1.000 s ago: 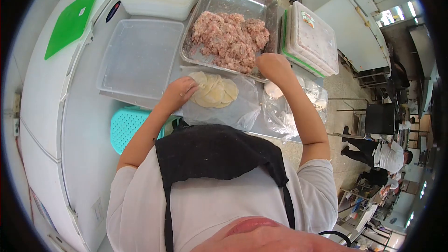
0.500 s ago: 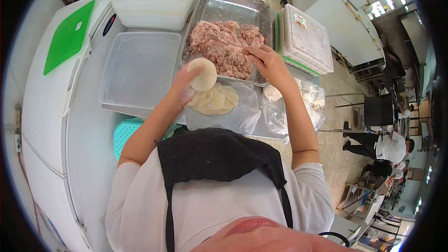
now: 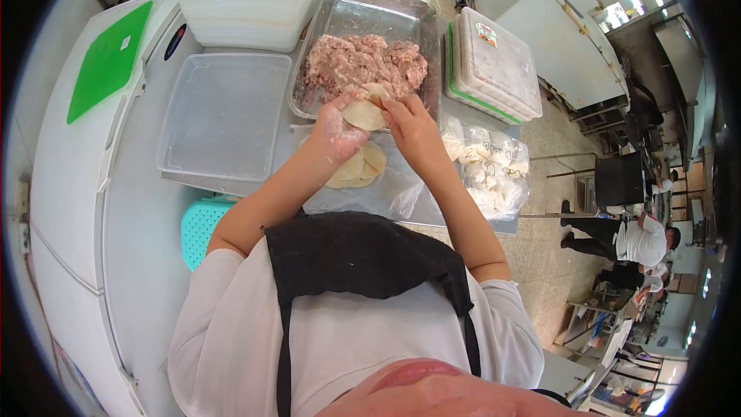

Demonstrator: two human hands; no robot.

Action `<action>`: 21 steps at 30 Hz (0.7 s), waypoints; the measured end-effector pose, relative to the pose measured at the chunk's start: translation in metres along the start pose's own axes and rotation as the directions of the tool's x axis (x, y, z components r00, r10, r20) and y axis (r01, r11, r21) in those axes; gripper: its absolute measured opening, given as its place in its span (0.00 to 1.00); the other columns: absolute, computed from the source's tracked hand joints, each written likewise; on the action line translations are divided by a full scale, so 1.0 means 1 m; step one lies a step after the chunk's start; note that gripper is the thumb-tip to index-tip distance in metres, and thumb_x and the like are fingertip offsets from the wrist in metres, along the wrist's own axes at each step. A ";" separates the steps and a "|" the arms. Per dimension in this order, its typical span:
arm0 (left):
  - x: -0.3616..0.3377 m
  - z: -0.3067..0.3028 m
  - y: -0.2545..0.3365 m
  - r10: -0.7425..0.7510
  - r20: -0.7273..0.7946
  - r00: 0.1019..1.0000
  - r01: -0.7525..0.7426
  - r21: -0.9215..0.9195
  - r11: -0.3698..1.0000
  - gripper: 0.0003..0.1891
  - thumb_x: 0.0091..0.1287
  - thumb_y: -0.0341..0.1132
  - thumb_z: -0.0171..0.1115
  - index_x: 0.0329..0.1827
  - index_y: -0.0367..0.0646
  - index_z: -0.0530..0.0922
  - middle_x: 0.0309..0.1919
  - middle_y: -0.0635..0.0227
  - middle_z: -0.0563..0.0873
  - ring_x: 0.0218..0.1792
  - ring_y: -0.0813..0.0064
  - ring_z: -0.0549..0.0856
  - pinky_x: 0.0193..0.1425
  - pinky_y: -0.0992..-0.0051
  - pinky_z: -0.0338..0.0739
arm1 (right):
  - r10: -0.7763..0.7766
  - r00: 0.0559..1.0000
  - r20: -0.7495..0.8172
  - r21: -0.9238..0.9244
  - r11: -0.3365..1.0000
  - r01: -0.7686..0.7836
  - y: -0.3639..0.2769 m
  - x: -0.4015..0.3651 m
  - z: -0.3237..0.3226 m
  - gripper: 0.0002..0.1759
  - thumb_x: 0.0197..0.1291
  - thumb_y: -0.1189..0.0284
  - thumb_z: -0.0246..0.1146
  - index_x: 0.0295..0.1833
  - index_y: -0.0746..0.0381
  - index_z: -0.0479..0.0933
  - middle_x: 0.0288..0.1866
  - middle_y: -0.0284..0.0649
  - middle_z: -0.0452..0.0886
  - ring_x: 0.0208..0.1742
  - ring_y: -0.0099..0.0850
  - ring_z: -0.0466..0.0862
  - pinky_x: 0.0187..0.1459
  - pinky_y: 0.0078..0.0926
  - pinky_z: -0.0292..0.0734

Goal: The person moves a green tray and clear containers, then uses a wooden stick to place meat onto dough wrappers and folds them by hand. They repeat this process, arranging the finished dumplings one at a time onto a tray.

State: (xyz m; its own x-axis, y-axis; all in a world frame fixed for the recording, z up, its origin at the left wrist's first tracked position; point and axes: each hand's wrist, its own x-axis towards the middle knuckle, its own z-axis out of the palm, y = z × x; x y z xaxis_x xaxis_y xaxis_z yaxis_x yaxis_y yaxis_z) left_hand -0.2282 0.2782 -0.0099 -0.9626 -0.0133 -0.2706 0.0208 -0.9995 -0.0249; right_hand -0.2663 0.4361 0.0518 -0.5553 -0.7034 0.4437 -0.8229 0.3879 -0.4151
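Note:
My left hand (image 3: 340, 133), dusted with flour, is closed around a round, pale dumpling wrapper (image 3: 363, 116) just in front of the meat tray. My right hand (image 3: 413, 127) is closed at the wrapper's right edge. The thin spatula seen in it earlier is mostly hidden by the fingers and the wrapper. Behind both hands, pinkish minced meat filling (image 3: 367, 62) is heaped in a metal tray (image 3: 378, 11). A pile of wrappers (image 3: 359, 170) lies on a plastic sheet (image 3: 397, 189) below my left wrist.
Left of the tray are a translucent lid (image 3: 224, 116) and stacked plastic containers (image 3: 247, 0). On the right stand a closed box (image 3: 498, 62) and a clear bag of white pieces (image 3: 490, 174). A turquoise basket (image 3: 202, 224) sits low left. A person (image 3: 641, 241) stands far right.
My right hand has left the meat and come down to the wrapper. My left hand has moved right with the wrapper, so both hands now meet at the tray's front edge.

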 end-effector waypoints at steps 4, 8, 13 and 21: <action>0.007 -0.017 0.003 0.030 -0.188 0.982 -0.054 -0.126 0.991 0.13 0.73 0.31 0.44 0.53 0.34 0.73 0.50 0.52 0.79 0.56 0.55 0.79 0.64 0.51 0.73 | -0.059 0.995 0.084 -0.077 0.995 0.065 0.013 -0.015 -0.016 0.14 0.62 0.77 0.61 0.54 0.62 0.77 0.40 0.46 0.76 0.40 0.45 0.80 0.41 0.38 0.77; 0.008 -0.019 0.016 0.155 -0.061 0.986 -0.159 -0.064 0.985 0.16 0.74 0.32 0.41 0.58 0.33 0.70 0.56 0.50 0.78 0.60 0.53 0.77 0.67 0.51 0.71 | -0.011 0.988 0.151 -0.049 0.999 0.019 0.025 -0.021 -0.044 0.12 0.60 0.76 0.61 0.50 0.61 0.78 0.37 0.43 0.76 0.39 0.41 0.80 0.39 0.35 0.77; -0.001 0.001 0.017 0.202 0.079 0.976 -0.213 0.182 0.960 0.18 0.76 0.34 0.40 0.62 0.34 0.67 0.61 0.50 0.75 0.61 0.54 0.76 0.69 0.53 0.71 | 0.188 0.970 0.151 0.338 0.913 -0.230 0.032 -0.016 -0.042 0.09 0.67 0.71 0.58 0.48 0.63 0.79 0.29 0.38 0.76 0.29 0.29 0.78 0.33 0.28 0.75; 0.004 -0.010 0.041 0.236 0.076 0.969 -0.243 0.102 0.965 0.18 0.76 0.35 0.42 0.62 0.34 0.67 0.58 0.51 0.76 0.61 0.56 0.77 0.66 0.55 0.74 | 0.335 0.865 0.374 0.345 0.815 -0.465 0.062 -0.009 -0.011 0.13 0.71 0.64 0.56 0.44 0.63 0.80 0.24 0.36 0.76 0.24 0.27 0.78 0.28 0.26 0.73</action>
State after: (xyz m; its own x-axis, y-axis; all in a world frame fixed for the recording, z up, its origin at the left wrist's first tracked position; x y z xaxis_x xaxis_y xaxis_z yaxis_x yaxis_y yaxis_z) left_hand -0.2289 0.2379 -0.0220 -0.9481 -0.2514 -0.1948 0.2269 -0.9638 0.1398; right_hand -0.3139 0.4732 0.0312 -0.7111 -0.7011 -0.0530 -0.3709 0.4381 -0.8189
